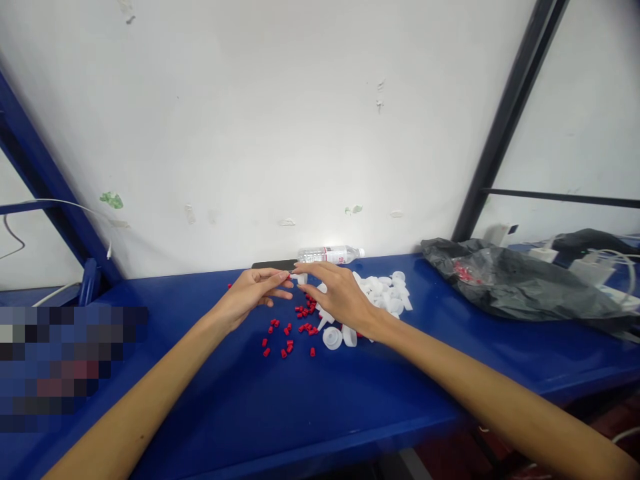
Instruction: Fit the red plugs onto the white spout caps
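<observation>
Even, bright light leaves a pale glare on the wall (280,133) and a soft sheen on the tabletop (240,413); wide-angle distortion stretches the edges, and pixelation hides the lower left.

Backed at 12 o'clock by a white wall (280,120), scuffed, flecked with peeling marks and glowing brightest low at centre. Furnished at 6 o'clock with a glossy blue tabletop (225,413). Framed at 9 o'clock by a slanting blue post (57,190), at 2 o'clock by a black post (510,113). Floored in dark red (445,450) at 5 o'clock.
</observation>
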The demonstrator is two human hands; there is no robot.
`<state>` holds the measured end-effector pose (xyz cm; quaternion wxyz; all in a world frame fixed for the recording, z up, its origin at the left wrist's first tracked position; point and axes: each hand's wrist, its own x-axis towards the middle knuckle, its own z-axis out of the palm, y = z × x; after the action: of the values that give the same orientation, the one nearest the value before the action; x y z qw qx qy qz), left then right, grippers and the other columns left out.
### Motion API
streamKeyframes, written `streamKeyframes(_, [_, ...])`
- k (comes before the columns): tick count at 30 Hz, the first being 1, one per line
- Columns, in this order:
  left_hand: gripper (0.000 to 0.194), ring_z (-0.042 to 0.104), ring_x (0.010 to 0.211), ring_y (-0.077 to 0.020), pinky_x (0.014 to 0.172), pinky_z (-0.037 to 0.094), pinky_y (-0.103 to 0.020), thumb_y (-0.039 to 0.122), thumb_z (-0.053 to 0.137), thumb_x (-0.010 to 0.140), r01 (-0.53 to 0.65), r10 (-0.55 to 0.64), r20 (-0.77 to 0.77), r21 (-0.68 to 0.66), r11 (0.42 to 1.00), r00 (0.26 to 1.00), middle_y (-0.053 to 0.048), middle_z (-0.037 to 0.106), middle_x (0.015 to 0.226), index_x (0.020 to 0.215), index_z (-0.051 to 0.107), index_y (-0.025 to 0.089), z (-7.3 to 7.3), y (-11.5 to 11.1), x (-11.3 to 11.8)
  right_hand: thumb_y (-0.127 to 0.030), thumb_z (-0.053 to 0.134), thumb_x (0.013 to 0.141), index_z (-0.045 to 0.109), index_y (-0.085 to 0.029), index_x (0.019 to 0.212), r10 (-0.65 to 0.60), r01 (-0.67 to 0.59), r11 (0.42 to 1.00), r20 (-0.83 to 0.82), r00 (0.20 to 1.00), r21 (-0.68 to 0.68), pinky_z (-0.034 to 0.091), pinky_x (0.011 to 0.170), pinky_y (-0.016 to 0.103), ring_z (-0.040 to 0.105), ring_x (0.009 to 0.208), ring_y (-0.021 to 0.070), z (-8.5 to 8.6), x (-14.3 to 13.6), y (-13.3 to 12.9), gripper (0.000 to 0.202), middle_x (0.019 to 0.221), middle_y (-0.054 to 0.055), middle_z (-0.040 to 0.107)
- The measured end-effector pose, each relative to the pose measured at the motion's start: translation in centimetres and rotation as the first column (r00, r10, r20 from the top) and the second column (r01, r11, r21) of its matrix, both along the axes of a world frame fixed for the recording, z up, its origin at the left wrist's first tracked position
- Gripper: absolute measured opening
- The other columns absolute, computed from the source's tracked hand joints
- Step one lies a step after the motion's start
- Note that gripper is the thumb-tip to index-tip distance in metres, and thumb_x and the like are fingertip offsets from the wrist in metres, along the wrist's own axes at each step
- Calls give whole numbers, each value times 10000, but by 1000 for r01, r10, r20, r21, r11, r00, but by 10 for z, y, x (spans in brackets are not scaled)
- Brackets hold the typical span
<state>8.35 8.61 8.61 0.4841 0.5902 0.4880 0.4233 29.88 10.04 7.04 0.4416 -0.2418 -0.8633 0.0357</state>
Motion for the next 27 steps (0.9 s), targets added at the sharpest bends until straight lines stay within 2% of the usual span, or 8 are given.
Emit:
streamKeyframes(6, [347,728,822,-200,532,421,-211,505,701,829,58,-53,-101,50,997,994,-94,747,974,878,727,162,6,-5,2,-187,602,955,621,-278,1294,41,-41,999,-2,999,12,527,1031,415,627,1197,206,-1,0,1,351,1296,35,679])
streamKeyframes(12, [398,725,847,-244,535,444,-230,539,706,815,69,-46,-118,194,979,992,-111,754,890,871,733,146,-2,-2,1,-215,640,935,658,-329,1273,56,-57,998,-59,997,-24,543,1017,458,646,1182,216,0,-2,1,356,1280,5,694])
streamKeyframes(18, [398,690,720,-205,521,465,-250,541,729,787,-6,50,-145,294,956,988,-98,772,807,872,767,154,1,-7,7,-304,696,898,723,-349,1174,43,-82,979,-199,979,-188,587,965,447,700,1092,225,-2,-4,1,282,1207,-21,729])
streamKeyframes(23, [393,657,610,-182,509,485,-265,529,757,743,-75,137,-154,349,934,979,-75,750,702,844,777,150,3,-9,9,-314,767,823,755,-285,1125,68,-204,917,-368,927,-344,610,915,413,738,969,224,-5,-8,1,304,1096,-2,770])
streamKeyframes(27, [355,640,577,-173,540,518,-288,499,759,740,-97,167,-159,377,921,973,-69,740,677,821,780,154,2,-8,10,-348,798,782,768,-256,1090,36,-225,874,-404,914,-432,605,907,435,745,943,240,-3,-10,-2,322,1037,23,782])
